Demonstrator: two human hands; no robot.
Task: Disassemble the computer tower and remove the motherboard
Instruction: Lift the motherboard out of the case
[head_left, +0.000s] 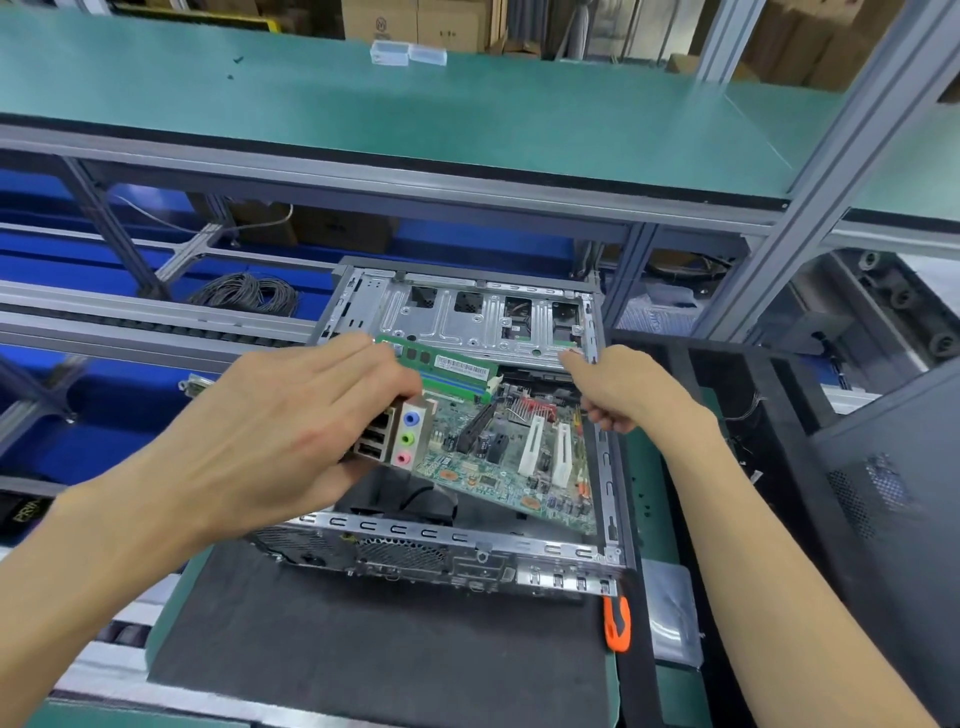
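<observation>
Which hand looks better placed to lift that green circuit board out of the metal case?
Probably the left hand: it already grips the tilted motherboard at its port block. The right hand is at the case edge.

Factory assembly line: conveyor rail (156, 317), green-matted shelf (467, 114), stacked cartons (415, 23).

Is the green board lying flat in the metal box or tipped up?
Tipped up: the motherboard slants inside the case, its port end raised by the left hand.

A green workbench (641, 483) carries a dark mat (363, 639); the open computer case (467, 551) sits on it, an orange-handled tool (617, 623) at four o'clock.
</observation>
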